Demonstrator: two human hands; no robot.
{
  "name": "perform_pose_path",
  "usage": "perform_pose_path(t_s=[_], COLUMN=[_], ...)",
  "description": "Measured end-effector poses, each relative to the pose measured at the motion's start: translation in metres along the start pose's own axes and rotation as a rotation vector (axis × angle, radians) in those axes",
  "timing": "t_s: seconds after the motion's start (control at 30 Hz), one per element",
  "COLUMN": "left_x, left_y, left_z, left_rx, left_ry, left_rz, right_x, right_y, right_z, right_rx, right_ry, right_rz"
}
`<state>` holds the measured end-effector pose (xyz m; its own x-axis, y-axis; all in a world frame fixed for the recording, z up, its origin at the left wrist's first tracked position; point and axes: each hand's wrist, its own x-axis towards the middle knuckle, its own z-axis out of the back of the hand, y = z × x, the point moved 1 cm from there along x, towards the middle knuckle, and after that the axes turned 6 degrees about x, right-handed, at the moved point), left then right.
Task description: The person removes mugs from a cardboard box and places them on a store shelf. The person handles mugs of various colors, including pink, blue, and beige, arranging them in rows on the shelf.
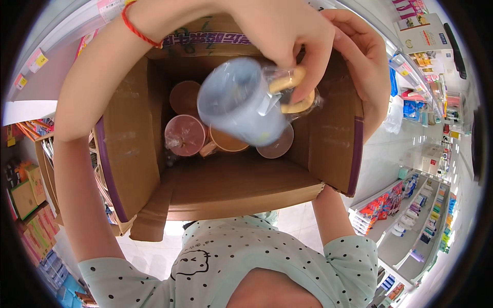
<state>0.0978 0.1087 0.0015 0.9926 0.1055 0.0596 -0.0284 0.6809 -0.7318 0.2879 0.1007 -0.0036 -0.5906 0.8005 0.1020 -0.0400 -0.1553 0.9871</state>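
Note:
My left hand (290,28), with a red cord bracelet on its wrist, pinches the yellow handle of a light blue mug (233,95). Clear plastic wraps the mug, which is tilted above an open cardboard box (241,190) and smeared by motion. Beneath it in the box are a pink cup (185,134) in clear plastic, another cup (186,97) farther back, an orange-toned cup (226,141) and a pale cup (280,146), the last two partly covered by the mug. Passing outside the box, my right arm ends with my right hand (367,66) curled at its far right corner.
Purple-edged box flaps (128,149) stand out at the sides. Lower right, a shelf unit (411,220) holds many small goods. Boxes and books (36,205) fill shelving at the left. A price-tagged shelf edge (38,61) runs along the upper left.

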Motion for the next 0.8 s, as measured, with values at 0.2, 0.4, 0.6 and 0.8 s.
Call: perform_pose_path(t_s=[0.2, 0.4, 0.6, 0.8], left_x=[-0.013, -0.018, -0.010, -0.011], left_y=[-0.006, 0.004, -0.004, -0.026], left_z=[0.017, 0.017, 0.024, 0.030], left_rx=[-0.347, -0.495, -0.461, -0.226], left_ry=[-0.071, -0.198, -0.183, -0.372], left_rz=[0.076, -0.081, -0.034, 0.224], right_x=[0.001, -0.002, -0.030, -0.029], right_y=[0.000, 0.009, -0.001, 0.007], right_z=[-0.001, -0.009, -0.025, -0.018], right_rx=[0.186, 0.207, 0.101, 0.225], right_ry=[0.019, 0.304, -0.140, -0.253], right_rz=[0.022, -0.133, 0.027, -0.059])
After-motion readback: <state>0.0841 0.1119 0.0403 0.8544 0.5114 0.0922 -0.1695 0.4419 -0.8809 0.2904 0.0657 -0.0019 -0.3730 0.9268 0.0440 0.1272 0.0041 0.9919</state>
